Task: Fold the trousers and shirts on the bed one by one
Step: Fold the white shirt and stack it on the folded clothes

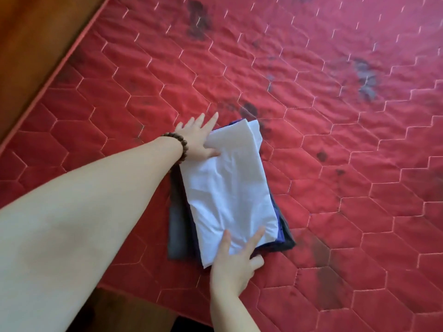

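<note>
Fingers of the left hand (200, 137) lie straight and slightly spread against the far left corner of the folded white garment (230, 190), thumb pressing its edge; fingers of the right hand (236, 257) are also extended and apart, resting on the near edge, with the lower fingers seemingly tucked at the side of the stack. Nothing is pinched by either hand. The white garment sits on top of a purple garment (280, 238) and a dark grey garment (176, 226), the pile lying near the near edge of the red quilted mattress (335, 116), left of centre. The step appears to be squaring and flattening the finished pile. To do it well, press with flat palms, not fingertips, sweep from the middle outward to chase the creases seen across the white cloth, and nudge the two ends together so the lower layers stop showing at the left and near right. A beaded bracelet (178, 146) circles the left wrist; wooden boards (36, 44) border the mattress at far left.
</note>
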Demonstrator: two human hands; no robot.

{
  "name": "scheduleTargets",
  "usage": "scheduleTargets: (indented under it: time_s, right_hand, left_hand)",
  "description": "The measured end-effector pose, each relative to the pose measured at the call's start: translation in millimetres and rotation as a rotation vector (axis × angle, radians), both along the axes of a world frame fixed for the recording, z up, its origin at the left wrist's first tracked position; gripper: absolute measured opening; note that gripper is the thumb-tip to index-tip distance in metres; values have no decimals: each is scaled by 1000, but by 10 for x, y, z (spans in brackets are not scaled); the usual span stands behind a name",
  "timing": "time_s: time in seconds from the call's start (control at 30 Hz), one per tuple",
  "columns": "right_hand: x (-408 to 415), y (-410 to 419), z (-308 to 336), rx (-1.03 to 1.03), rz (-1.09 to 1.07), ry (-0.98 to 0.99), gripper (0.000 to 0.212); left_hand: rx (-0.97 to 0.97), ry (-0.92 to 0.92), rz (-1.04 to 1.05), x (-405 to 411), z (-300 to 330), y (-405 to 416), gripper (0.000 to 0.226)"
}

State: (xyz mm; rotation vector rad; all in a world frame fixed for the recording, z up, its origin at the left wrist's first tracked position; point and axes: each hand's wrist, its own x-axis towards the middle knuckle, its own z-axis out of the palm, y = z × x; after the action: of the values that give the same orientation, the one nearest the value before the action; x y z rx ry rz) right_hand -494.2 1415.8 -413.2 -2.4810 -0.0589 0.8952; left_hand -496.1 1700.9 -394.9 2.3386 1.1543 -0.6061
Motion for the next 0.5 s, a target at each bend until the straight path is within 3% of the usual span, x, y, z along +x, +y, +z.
scheduleTargets:
  time_s: [0.1, 0.3, 0.5]
  right_hand:
    - [29, -19, -33, -50, -6, 43, 81]
    - [265, 32, -95, 155, 21, 30, 88]
    - [1093, 44, -98, 146, 380, -6, 87]
  left_hand:
    - [-206, 45, 102, -67, -60, 80, 96]
    - [-215, 2, 208, -110, -33, 9, 84]
    - [-167, -42, 489, -439, -120, -361, 90]
